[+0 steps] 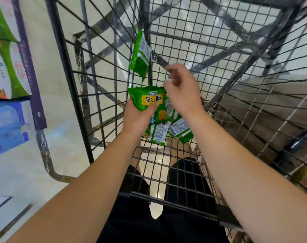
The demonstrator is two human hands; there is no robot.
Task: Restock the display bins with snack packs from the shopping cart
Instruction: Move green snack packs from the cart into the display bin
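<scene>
green-yellow snack packs, grey wire cart

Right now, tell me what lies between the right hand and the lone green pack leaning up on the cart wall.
Head view: only bare cart mesh separates the right hand from the lone green pack.

The cart stood open above; its wire walls closed every side, and one pack leaned against the far wall.

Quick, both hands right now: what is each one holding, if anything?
Left hand: holds a bunch of green snack packs inside the cart.
Right hand: holds nothing, fingers loosely curled above the packs.
</scene>
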